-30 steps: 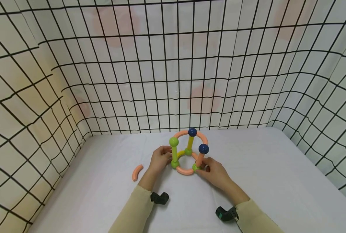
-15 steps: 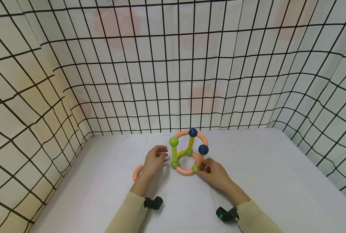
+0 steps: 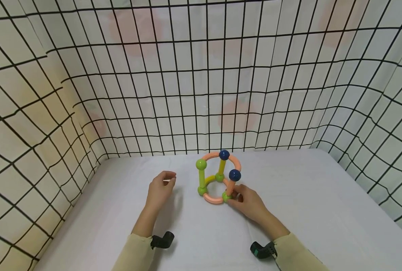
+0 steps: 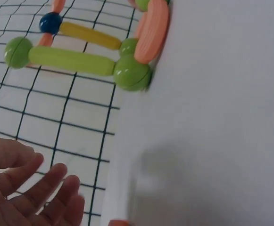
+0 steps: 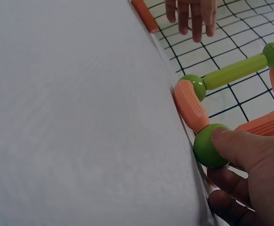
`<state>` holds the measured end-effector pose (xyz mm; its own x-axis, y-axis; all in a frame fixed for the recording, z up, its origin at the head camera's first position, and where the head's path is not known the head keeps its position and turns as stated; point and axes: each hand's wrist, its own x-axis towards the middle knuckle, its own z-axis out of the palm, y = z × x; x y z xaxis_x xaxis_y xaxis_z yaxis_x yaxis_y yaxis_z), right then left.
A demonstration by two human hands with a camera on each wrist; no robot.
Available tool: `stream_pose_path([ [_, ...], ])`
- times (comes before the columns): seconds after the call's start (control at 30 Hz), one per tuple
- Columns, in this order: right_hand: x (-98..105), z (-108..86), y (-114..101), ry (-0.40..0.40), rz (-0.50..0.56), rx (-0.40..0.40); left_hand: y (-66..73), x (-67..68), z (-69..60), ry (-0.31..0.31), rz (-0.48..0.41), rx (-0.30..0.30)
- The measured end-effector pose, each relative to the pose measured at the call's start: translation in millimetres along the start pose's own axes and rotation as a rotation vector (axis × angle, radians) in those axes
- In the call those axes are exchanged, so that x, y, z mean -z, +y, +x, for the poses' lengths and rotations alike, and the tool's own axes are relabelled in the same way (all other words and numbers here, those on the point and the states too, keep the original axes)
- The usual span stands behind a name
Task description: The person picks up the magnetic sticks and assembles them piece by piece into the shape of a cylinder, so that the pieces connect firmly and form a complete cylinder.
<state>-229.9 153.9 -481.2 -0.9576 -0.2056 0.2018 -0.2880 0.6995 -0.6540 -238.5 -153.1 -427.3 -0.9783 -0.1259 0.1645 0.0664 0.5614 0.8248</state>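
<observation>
A frame of balls and rods (image 3: 216,200) stands on the white table, with green balls along its bottom ring. Dark blue balls (image 3: 235,175) and a light green ball (image 3: 201,164) top its upright rods. My right hand (image 3: 252,201) pinches the near right bottom green ball (image 5: 210,147) between thumb and fingers. To the frame's left, my left hand (image 3: 159,191) hovers with loosely bent fingers, holding nothing. A loose curved orange rod (image 5: 145,16) lies below the left hand; in the head view that arm hides it, and only its tip (image 4: 119,222) shows in the left wrist view.
Black grid netting (image 3: 187,94) over white cloth walls in the table (image 3: 316,210) at the back and both sides. Small black cameras (image 3: 162,240) are strapped to both wrists.
My left hand has drawn away from the frame, moving left to above the loose curved rod. The right hand keeps its pinch, and the frame has shifted very slightly.
</observation>
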Motion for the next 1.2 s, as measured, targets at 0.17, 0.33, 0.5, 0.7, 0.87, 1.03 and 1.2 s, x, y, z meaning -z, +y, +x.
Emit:
stream_pose_path([
  [0.17,-2,-1.6,-4,0.002,0.006,-0.011,-5.9,20.3,-2.0,-0.018,0.053,0.043],
  [0.33,-3,-1.4,-5,0.004,-0.006,-0.005,-14.5,35.6,-2.8,-0.041,0.139,0.047],
  [0.5,-4,-1.6,-4,0.009,-0.014,-0.013,-22.5,44.4,-3.3,-0.13,0.22,0.049],
  [0.7,-4,-1.6,-3,0.005,-0.014,0.007,-29.5,47.3,-3.2,-0.243,0.29,0.109],
  [0.87,-3,-1.0,-2,0.008,-0.034,0.036,-32.5,45.9,-4.8,-0.284,0.306,0.123],
  [1.03,-2,-1.2,-2,0.018,0.01,0.063,-32.4,43.9,-7.2,-0.303,0.351,0.129],
  [1.2,-2,-1.6,-1,-0.007,0.111,0.054,-31.7,43.2,-9.0,-0.298,0.385,0.128],
])
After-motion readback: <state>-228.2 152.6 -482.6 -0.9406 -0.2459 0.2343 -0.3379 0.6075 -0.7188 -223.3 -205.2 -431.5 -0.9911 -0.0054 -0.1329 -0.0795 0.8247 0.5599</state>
